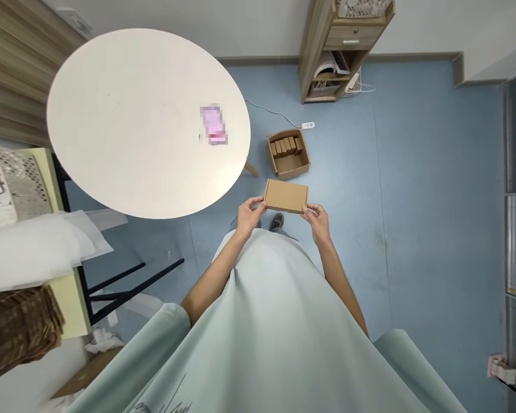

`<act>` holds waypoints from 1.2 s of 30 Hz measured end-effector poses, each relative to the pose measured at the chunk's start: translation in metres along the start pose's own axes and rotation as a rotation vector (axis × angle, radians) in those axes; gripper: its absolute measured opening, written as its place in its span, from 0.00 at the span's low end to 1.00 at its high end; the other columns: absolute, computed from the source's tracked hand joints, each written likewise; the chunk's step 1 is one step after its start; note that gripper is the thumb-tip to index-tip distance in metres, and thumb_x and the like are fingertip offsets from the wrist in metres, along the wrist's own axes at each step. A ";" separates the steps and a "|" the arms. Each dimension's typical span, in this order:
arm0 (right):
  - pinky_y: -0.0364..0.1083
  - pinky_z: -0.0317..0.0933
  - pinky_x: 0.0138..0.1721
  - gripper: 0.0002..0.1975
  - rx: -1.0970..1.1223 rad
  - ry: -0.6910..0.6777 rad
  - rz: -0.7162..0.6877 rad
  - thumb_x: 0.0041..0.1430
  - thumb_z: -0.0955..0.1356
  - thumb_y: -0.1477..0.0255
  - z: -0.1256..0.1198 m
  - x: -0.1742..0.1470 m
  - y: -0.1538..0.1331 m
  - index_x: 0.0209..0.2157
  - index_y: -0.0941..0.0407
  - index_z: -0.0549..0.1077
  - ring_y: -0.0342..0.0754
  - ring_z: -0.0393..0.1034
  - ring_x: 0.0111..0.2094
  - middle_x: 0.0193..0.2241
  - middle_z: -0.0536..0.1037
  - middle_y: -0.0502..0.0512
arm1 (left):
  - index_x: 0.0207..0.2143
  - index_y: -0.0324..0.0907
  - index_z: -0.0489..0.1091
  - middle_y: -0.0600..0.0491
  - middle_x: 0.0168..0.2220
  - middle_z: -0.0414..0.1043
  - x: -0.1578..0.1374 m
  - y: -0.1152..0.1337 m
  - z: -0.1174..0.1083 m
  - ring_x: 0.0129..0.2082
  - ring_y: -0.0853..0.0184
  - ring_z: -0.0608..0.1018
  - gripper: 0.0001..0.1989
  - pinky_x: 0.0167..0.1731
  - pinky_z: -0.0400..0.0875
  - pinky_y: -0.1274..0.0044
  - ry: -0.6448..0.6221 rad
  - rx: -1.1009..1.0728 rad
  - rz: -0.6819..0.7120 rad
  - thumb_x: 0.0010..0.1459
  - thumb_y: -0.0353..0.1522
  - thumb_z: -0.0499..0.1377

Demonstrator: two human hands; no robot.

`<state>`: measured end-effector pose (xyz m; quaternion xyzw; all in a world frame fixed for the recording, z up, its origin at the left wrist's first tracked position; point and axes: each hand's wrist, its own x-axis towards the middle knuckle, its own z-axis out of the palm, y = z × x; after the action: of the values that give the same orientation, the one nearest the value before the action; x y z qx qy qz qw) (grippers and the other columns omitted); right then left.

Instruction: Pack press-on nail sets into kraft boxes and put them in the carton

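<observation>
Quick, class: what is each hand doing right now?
Left hand: closed on the left end of the cardboard box.
Right hand: closed on its right end.

Round white table [124, 115]: one small pink item [214, 125], blurred, lies near its right edge. Blue floor [413, 189]: an open cardboard carton [288, 154] stands just past the table's right edge, with a row of small brown boxes [286, 145] upright along its far wall. A white power strip [308, 125] lies just beyond the carton.
</observation>
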<state>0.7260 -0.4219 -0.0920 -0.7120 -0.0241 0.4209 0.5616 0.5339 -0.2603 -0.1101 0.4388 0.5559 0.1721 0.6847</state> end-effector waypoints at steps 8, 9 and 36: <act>0.58 0.82 0.59 0.34 -0.082 -0.080 0.137 0.45 0.84 0.41 -0.001 0.070 -0.031 0.40 0.50 0.75 0.55 0.81 0.54 0.46 0.83 0.55 | 0.50 0.40 0.82 0.42 0.57 0.87 0.061 0.009 0.023 0.54 0.54 0.89 0.18 0.62 0.86 0.58 -0.001 0.027 -0.059 0.61 0.39 0.70; 0.57 0.82 0.58 0.34 -0.101 -0.083 0.145 0.44 0.85 0.41 0.001 0.079 -0.036 0.40 0.50 0.75 0.55 0.81 0.54 0.46 0.83 0.55 | 0.50 0.40 0.82 0.42 0.56 0.87 0.073 0.010 0.027 0.54 0.55 0.89 0.17 0.62 0.86 0.59 -0.006 0.019 -0.078 0.62 0.39 0.70; 0.57 0.79 0.54 0.35 -0.579 -0.363 0.311 0.49 0.82 0.41 0.093 0.359 -0.096 0.45 0.53 0.76 0.53 0.84 0.42 0.46 0.86 0.58 | 0.74 0.33 0.71 0.35 0.72 0.77 0.320 0.037 0.114 0.74 0.49 0.77 0.30 0.76 0.68 0.61 -0.030 0.427 -0.461 0.73 0.33 0.58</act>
<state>0.9410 -0.1317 -0.2200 -0.7503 -0.1330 0.5961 0.2531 0.7509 -0.0549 -0.2760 0.4375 0.6543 -0.1151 0.6059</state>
